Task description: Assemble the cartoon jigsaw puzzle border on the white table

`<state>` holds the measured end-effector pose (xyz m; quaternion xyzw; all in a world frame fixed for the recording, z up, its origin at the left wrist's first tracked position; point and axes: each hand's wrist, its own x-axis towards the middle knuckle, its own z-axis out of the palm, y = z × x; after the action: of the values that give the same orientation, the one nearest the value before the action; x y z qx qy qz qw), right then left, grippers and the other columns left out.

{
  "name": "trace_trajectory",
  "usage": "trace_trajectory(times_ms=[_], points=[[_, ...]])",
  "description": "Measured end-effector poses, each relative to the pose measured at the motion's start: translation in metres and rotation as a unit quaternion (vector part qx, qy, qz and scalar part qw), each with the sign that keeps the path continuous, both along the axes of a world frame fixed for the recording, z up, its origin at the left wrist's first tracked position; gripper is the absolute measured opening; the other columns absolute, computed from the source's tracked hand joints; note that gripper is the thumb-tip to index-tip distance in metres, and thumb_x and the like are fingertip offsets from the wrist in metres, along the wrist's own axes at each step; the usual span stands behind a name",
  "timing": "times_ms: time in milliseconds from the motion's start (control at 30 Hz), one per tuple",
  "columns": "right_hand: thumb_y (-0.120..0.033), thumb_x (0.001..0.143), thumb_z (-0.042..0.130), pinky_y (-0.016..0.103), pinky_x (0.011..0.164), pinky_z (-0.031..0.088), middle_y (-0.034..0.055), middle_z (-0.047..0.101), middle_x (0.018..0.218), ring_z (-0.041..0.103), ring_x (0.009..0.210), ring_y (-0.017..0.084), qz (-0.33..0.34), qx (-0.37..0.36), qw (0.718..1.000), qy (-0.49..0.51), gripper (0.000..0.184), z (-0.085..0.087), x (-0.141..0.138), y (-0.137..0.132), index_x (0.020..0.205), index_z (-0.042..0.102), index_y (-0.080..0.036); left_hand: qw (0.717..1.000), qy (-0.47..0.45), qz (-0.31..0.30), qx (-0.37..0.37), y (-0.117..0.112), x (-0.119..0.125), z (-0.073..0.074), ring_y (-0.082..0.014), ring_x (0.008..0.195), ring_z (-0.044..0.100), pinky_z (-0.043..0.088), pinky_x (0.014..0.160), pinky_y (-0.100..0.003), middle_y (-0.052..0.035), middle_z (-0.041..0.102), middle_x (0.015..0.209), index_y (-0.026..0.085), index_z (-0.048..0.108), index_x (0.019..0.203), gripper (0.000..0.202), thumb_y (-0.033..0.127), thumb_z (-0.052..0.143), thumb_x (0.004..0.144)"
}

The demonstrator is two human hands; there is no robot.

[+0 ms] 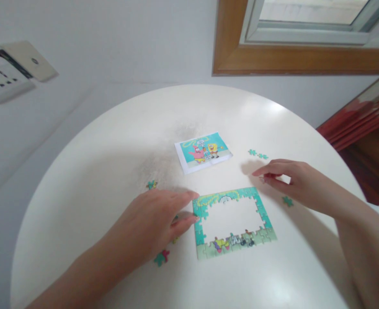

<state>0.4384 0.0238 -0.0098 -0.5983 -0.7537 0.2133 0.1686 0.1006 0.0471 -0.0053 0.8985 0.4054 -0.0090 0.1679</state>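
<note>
A jigsaw puzzle lies on the white round table, its border joined into a frame around a bare middle. My left hand rests at its left side, thumb and forefinger apart, their tips at the puzzle's edge. Over the table to the right of the puzzle is my right hand, with thumb and fingers drawn together in a pinch. Whatever may be between those fingertips is too small to make out. Behind the puzzle lies a reference picture of cartoon figures on a white sheet.
Loose puzzle pieces lie beyond my right hand, and another piece sits just below it. Around my left hand are a far piece and a near piece. The table stands against a wall below a window.
</note>
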Motion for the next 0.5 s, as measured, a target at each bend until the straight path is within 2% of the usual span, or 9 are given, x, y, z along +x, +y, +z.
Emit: trace_trajectory(times_ms=[167, 333, 500], points=[[-0.032, 0.093, 0.054, 0.031, 0.074, 0.056, 0.0047, 0.076, 0.105, 0.07, 0.087, 0.018, 0.003, 0.003, 1.0, -0.002, 0.026, -0.0001, 0.0006, 0.0004, 0.104, 0.076, -0.027, 1.0, 0.027, 0.009, -0.002, -0.0014, 0.0034, -0.0003, -0.0264, 0.082, 0.07, 0.054, 0.083, -0.044, -0.0065, 0.074, 0.091, 0.024, 0.062, 0.13, 0.04, 0.039, 0.059, 0.093], [-0.032, 0.092, 0.055, 0.03, 0.072, 0.056, 0.0044, 0.076, 0.104, 0.07, 0.086, 0.017, 0.0, 0.003, 1.0, -0.005, 0.026, -0.0009, 0.0019, -0.0002, 0.104, 0.076, -0.027, 1.0, 0.024, -0.003, -0.014, -0.0016, 0.006, -0.0018, -0.0251, 0.076, 0.068, 0.053, 0.082, -0.042, -0.0024, 0.069, 0.075, 0.023, 0.061, 0.128, 0.038, 0.038, 0.06, 0.093], [-0.032, 0.091, 0.055, 0.03, 0.068, 0.056, 0.0054, 0.076, 0.1, 0.07, 0.081, 0.018, -0.019, 0.015, 1.0, -0.007, 0.026, 0.0015, 0.0047, 0.0003, 0.103, 0.077, -0.026, 0.999, 0.032, 0.001, -0.023, -0.002, 0.006, -0.0025, -0.0254, 0.078, 0.068, 0.052, 0.078, -0.04, -0.0043, 0.073, 0.088, 0.026, 0.061, 0.127, 0.036, 0.04, 0.057, 0.094]])
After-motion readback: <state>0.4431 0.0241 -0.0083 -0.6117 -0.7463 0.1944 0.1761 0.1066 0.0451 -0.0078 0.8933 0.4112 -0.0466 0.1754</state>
